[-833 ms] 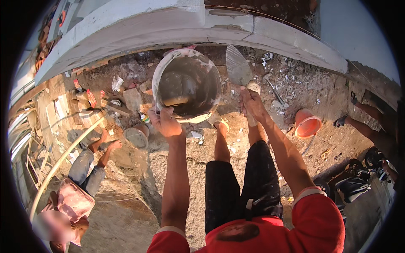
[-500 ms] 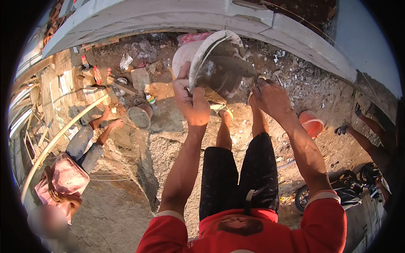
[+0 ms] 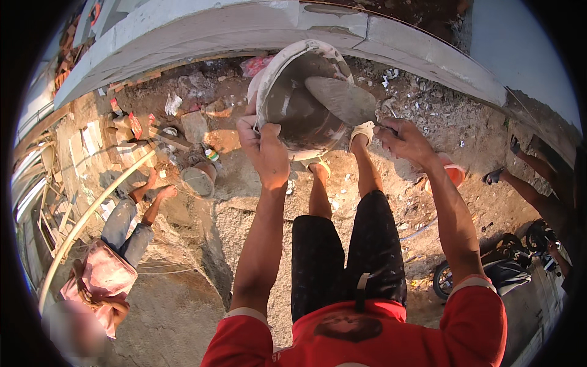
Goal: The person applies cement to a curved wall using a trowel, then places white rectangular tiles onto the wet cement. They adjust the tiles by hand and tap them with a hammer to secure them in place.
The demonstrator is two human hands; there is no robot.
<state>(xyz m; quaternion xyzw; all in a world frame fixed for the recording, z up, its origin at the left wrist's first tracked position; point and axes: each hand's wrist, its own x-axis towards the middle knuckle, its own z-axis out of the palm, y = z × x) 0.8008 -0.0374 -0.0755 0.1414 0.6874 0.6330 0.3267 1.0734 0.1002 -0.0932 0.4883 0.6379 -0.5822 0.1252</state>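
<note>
A pale, mortar-smeared bucket (image 3: 275, 101) hangs tilted in front of me, its mouth turned toward me. My left hand (image 3: 266, 153) is closed on the near left rim, with the thumb over the edge. Wet grey mortar (image 3: 293, 125) coats the inside. In my right hand (image 3: 403, 142) is the handle of a trowel, the fingers wrapped round it. The broad grey trowel blade (image 3: 342, 101) reaches left over the bucket's mouth, its face showing. How deep the mortar lies I cannot tell.
Beyond the bucket runs a low grey block wall (image 3: 244, 27). An orange bucket (image 3: 454, 173) and a grey bucket (image 3: 199, 180) stand on the rubble-strewn ground. A person (image 3: 110, 269) sits at left beside a long bamboo pole (image 3: 85, 220). A motorbike (image 3: 501, 269) and another person's legs (image 3: 520, 189) are at right.
The trowel blade has turned and now shows its broad face over the bucket's mouth. The bucket's mouth faces me more fully, and both hands sit slightly lower in view.
</note>
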